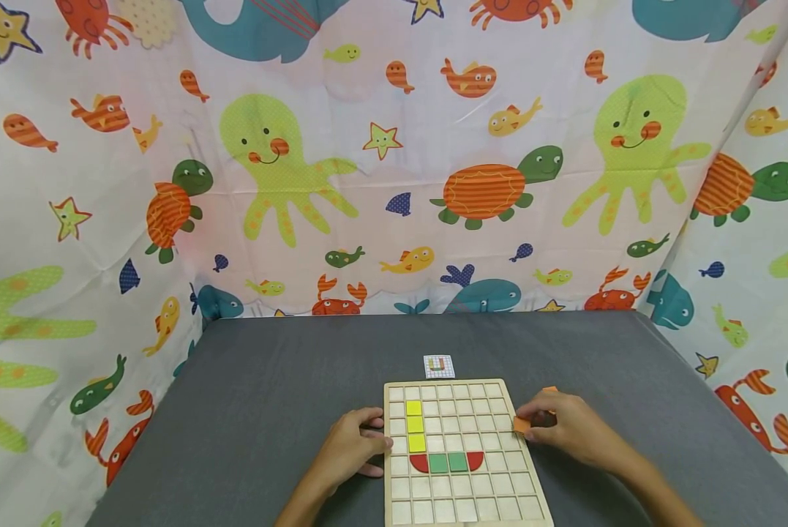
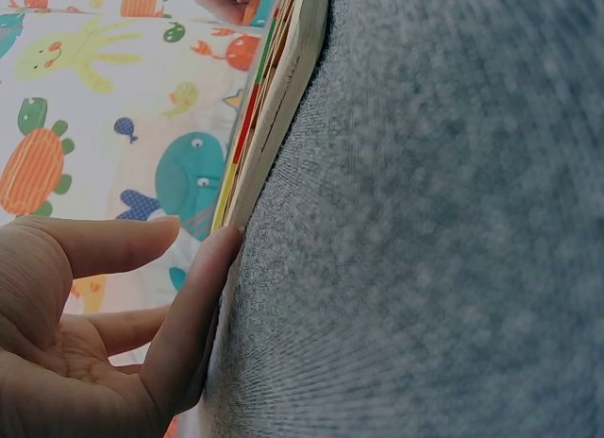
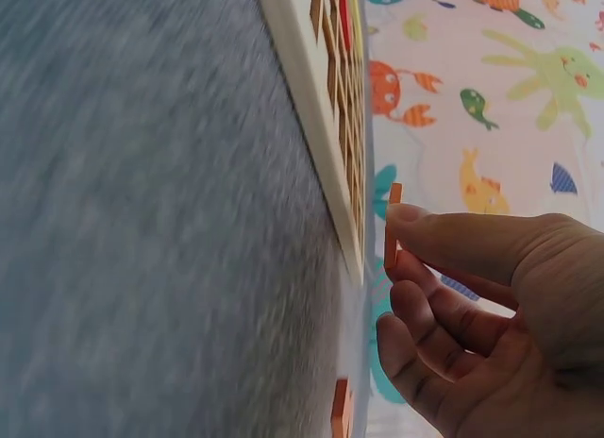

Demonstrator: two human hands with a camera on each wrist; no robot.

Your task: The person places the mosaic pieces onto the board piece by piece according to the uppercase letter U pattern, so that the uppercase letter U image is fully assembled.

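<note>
Two hands frame the wooden grid board (image 1: 462, 454) on the grey table (image 1: 268, 395) in the head view: your left hand (image 1: 350, 450) rests relaxed against the board's left edge, your right hand (image 1: 558, 430) pinches an orange tile (image 1: 522, 424) at the right edge. Three yellow tiles (image 1: 415, 425) stand above a red-and-green row (image 1: 448, 462); a pattern card (image 1: 438, 366) lies beyond.

From the left wrist, straight fingers (image 2: 193, 306) touch the board's rim (image 2: 274, 108); press harder and you may shove it askew.

From the right wrist, fingertips (image 3: 425, 221) grip the tile (image 3: 392, 226) by its thin edges, so it could slip or twist. A second orange piece (image 3: 341, 410) lies nearby and could be knocked.
</note>
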